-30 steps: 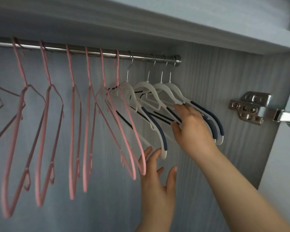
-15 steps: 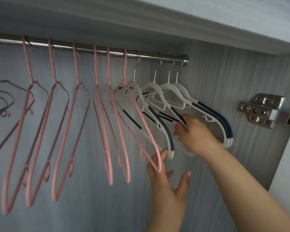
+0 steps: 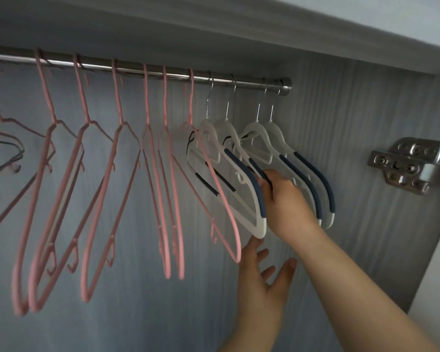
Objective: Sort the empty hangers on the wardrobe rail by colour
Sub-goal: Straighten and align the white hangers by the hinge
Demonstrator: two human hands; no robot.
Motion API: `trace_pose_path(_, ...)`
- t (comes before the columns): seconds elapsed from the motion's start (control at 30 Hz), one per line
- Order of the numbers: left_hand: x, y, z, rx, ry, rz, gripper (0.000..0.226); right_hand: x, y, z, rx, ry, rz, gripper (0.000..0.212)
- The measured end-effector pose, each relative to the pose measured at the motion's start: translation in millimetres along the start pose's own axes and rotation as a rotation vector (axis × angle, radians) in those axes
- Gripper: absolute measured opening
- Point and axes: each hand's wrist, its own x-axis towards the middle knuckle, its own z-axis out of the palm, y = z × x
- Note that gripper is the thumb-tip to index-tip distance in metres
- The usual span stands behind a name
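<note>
The steel wardrobe rail [image 3: 137, 69] runs across the top of the view and ends at the right against the grey side panel [image 3: 353, 148], and every hanger hangs from it. The pink hangers [image 3: 127, 199] take up the left and middle of the rail; they look thin, light and springy, likely to swing and snag on one another, so each is best taken by the neck just under its hook. The four white hangers [image 3: 254, 214] with dark blue grip strips are bunched at the far right end. They look like stiff, light plastic with thin metal hooks, easy to slide together along the rail by their shoulders. A darker hanger [image 3: 8, 153] shows at the far left edge, too cut off to name further.

The right hand [image 3: 285, 199] reaches between the white hangers, its fingers curled around the shoulder of one of them. The left hand [image 3: 262, 280] hovers just below with fingers spread, holding nothing; its fingertips are near, perhaps touching, the nearest white hanger's lower tip.
</note>
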Motion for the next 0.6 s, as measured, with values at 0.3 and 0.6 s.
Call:
trace_pose_path(0.3, -4, -5, 1, 0.015, 0.01, -0.002, 0.058, -11, -19, -41, -0.326, 0.27, -0.271, 0.024)
trace_pose_path(0.6, -4, 7, 29, -0.031, -0.184, 0.001, 0.051, 16, 3, -62, -0.443, 0.092, -0.005, 0.032)
